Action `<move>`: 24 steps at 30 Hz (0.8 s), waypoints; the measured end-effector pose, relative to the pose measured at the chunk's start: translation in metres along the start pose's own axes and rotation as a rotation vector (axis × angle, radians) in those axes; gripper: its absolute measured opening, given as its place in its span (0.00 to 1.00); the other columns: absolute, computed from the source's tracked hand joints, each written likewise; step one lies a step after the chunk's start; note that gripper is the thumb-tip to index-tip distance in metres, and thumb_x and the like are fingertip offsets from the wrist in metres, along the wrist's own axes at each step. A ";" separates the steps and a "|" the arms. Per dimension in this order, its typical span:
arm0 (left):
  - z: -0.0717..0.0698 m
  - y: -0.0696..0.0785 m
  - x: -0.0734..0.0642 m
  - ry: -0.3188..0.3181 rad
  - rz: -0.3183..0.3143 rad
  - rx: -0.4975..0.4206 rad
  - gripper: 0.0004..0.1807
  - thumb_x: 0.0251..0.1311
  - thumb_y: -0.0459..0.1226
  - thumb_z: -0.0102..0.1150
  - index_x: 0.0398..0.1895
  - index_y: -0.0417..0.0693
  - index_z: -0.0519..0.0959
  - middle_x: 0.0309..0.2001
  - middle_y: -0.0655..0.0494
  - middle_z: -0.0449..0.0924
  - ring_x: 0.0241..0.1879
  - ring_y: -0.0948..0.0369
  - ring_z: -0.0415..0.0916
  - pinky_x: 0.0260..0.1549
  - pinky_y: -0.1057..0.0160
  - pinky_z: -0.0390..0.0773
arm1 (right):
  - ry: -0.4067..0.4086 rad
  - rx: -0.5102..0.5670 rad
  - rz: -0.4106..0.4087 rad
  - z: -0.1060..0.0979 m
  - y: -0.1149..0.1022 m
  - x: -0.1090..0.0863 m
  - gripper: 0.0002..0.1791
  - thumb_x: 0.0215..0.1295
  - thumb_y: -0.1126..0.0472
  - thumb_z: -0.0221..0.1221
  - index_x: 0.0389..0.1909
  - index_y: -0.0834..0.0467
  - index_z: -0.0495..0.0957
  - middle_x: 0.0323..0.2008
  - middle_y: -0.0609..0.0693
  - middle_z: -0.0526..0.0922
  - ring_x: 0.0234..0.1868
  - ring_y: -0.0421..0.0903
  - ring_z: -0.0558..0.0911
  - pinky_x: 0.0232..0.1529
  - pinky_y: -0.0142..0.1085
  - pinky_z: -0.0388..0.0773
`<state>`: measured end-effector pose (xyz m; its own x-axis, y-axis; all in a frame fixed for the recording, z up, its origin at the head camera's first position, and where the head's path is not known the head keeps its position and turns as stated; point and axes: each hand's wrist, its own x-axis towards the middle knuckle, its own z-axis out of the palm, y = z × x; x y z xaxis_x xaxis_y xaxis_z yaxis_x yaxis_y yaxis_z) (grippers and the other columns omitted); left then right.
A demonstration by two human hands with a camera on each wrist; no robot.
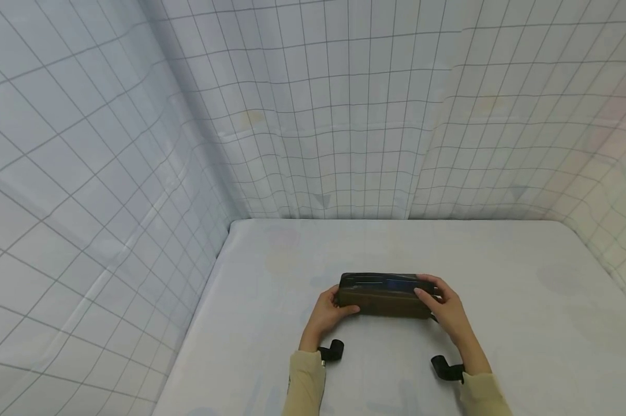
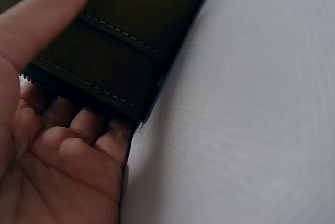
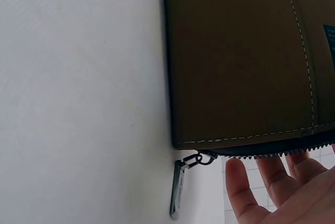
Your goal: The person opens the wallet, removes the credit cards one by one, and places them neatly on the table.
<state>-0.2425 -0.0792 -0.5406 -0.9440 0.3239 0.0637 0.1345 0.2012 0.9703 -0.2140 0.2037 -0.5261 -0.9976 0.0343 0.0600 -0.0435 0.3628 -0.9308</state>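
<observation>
A brown zip wallet [image 1: 391, 304] with pale stitching stands on its long edge on the white table, its dark glossy upper part facing up. At its left end my left hand [image 1: 324, 315] grips it, thumb on the front face and fingers curled behind the zipped edge. My right hand [image 1: 450, 309] holds the right end, with the thumb at the upper edge and fingers round the far side. In the right wrist view, a metal zip pull [image 3: 177, 190] hangs from the wallet's corner beside the zip teeth [image 3: 272, 155]. What lies inside the wallet is too dark to tell.
The white-covered table [image 1: 271, 271] extends on all sides of the wallet. Grid-patterned white cloth [image 1: 334, 115] hangs behind it and on both sides. A black wrist camera mount [image 1: 334, 351] is strapped to the left wrist, another [image 1: 445, 370] to the right.
</observation>
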 end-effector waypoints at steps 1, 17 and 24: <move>0.000 0.000 0.000 -0.002 -0.001 0.002 0.25 0.48 0.37 0.70 0.52 0.44 0.76 0.44 0.53 0.80 0.42 0.64 0.75 0.44 0.65 0.73 | -0.002 0.004 -0.003 0.000 0.001 0.000 0.26 0.63 0.45 0.56 0.59 0.50 0.70 0.57 0.51 0.71 0.47 0.41 0.72 0.39 0.32 0.73; -0.001 0.011 -0.004 0.025 0.146 -0.128 0.27 0.68 0.37 0.45 0.69 0.46 0.57 0.59 0.42 0.68 0.56 0.54 0.67 0.54 0.58 0.67 | -0.007 0.023 -0.029 0.002 0.009 -0.003 0.26 0.63 0.46 0.56 0.61 0.48 0.68 0.57 0.50 0.69 0.44 0.43 0.71 0.38 0.32 0.73; 0.007 0.021 -0.002 0.099 0.232 -0.141 0.21 0.68 0.35 0.46 0.62 0.40 0.65 0.61 0.44 0.68 0.60 0.53 0.65 0.57 0.64 0.65 | -0.018 0.023 -0.050 0.001 0.007 -0.002 0.26 0.64 0.49 0.56 0.62 0.49 0.68 0.58 0.52 0.69 0.45 0.42 0.70 0.38 0.32 0.73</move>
<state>-0.2361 -0.0693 -0.5217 -0.9185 0.2534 0.3036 0.3137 -0.0004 0.9495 -0.2128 0.2057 -0.5329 -0.9949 0.0003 0.1004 -0.0942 0.3421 -0.9349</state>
